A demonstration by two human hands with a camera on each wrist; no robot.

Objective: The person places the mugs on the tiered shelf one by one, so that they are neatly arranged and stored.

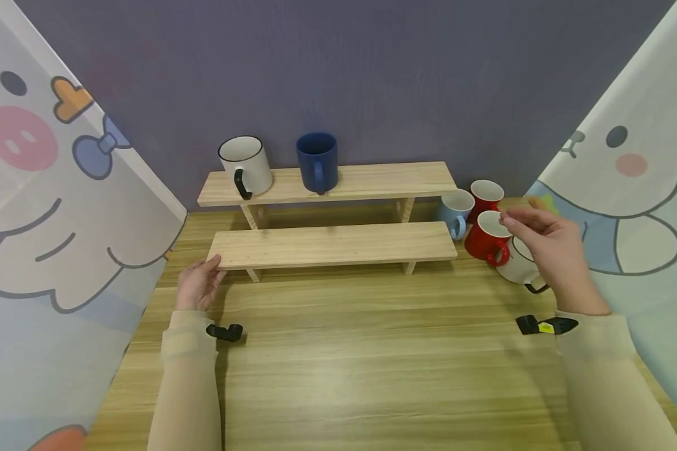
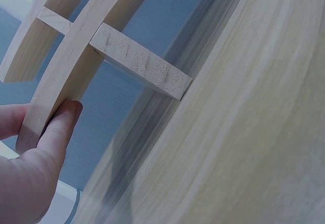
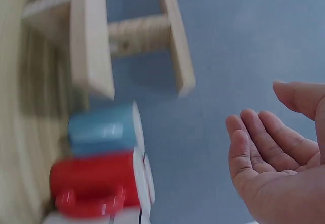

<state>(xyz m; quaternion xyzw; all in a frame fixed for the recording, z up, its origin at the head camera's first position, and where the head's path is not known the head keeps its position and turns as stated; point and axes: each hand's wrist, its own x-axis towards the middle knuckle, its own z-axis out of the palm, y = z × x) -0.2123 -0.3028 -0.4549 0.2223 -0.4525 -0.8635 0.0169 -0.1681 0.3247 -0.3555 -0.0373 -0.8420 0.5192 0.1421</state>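
Note:
My left hand [image 1: 199, 285] pinches the front left end of the lower board [image 1: 333, 245] of a two-tier wooden shelf; in the left wrist view, thumb and fingers sit on opposite faces of that board [image 2: 66, 74]. Above the cups at the right, my right hand [image 1: 550, 247] hovers with nothing in it, its fingers relaxed and thumb apart in the right wrist view. Beneath it stand a red mug [image 1: 485, 241], a white mug [image 1: 516, 266] with a black handle, partly hidden, another red mug [image 1: 488, 191] and a light blue mug [image 1: 456, 210].
On the upper board [image 1: 395, 180] stand a white mug [image 1: 248, 166] with a black rim and a dark blue mug [image 1: 318, 163]. A grey-blue wall [image 1: 372, 75] rises behind. Cartoon-printed panels [image 1: 28, 188] flank the wooden table [image 1: 338, 363].

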